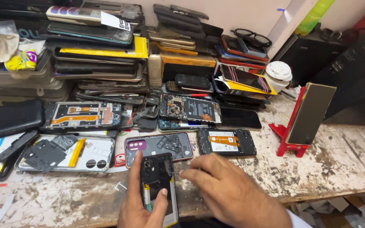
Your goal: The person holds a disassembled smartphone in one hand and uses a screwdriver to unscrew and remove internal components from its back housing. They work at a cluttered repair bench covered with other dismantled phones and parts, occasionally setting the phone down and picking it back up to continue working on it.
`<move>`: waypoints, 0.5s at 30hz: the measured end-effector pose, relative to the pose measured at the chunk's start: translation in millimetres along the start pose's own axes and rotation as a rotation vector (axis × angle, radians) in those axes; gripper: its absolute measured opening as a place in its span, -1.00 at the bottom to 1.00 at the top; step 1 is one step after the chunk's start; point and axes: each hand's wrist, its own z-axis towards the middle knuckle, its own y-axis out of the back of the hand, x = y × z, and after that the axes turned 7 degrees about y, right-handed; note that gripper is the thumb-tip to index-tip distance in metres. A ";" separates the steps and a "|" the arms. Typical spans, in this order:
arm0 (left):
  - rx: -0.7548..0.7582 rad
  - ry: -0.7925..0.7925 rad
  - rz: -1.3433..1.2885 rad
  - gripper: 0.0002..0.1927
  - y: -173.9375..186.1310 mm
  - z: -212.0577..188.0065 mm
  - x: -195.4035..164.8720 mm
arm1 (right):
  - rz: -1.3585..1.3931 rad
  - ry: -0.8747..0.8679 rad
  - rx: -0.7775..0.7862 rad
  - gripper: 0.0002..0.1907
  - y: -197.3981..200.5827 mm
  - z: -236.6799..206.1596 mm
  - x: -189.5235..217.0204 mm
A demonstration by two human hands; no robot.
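My left hand [142, 202] grips an opened phone [159, 177] with its back cover off, thumb and index finger clasping its sides near the front edge of the worn workbench [343, 156]. My right hand [229, 190] pinches a thin metal tool [175, 172] whose tip touches the phone's right side beside the black camera plate. Just beyond lie a phone back cover with a purple camera patch [157, 145] and another opened phone with an orange flex cable [227, 141].
Tall stacks of phones and screens [102, 46] fill the back of the bench. A red stand holding a phone [307, 118] sits at right. An opened phone with a yellow battery [66, 154] lies at left. A white round container [279, 71] and black glasses [252, 38] rest behind.
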 end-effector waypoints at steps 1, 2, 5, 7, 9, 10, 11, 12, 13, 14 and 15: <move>-0.015 0.003 0.014 0.01 -0.5 0.2 0.3 | 0.017 -0.035 0.003 -0.72 -2.2 -0.8 1.3; -0.027 0.000 0.028 0.01 -0.8 1.0 0.5 | 0.014 -0.049 -0.010 -0.70 -3.8 -1.6 1.2; 0.010 0.101 0.034 0.05 -0.9 5.3 2.1 | 0.031 -0.026 -0.035 -0.65 -6.5 -5.2 -3.2; 0.000 0.048 0.032 0.05 -1.6 4.7 4.5 | 0.101 0.064 -0.016 -0.63 -5.0 -9.6 -6.1; -0.004 0.020 0.037 0.04 -2.1 3.7 7.7 | 0.062 -0.122 0.061 -0.59 -5.6 -12.2 -7.7; -0.006 0.021 0.044 0.04 -1.9 3.8 9.3 | 0.044 -0.216 0.102 -0.56 -5.3 -13.2 -8.2; -0.013 0.022 0.049 0.04 -1.6 4.0 10.8 | 0.072 -0.130 0.068 -0.59 -4.9 -13.9 -8.5; -0.013 -0.035 0.061 0.02 -1.5 3.7 12.0 | 0.102 -0.037 0.030 -0.61 -4.8 -13.7 -8.8; -0.014 -0.084 0.075 0.00 -1.5 3.4 12.8 | 0.139 0.054 -0.006 -0.63 -4.5 -13.3 -8.8; -0.008 -0.127 0.086 -0.02 -2.0 3.2 13.1 | 0.137 -0.045 0.034 -0.64 -4.6 -12.4 -8.1; -0.019 -0.099 0.068 -0.03 -2.7 3.3 12.8 | 0.128 -0.148 0.072 -0.64 -4.2 -10.9 -8.0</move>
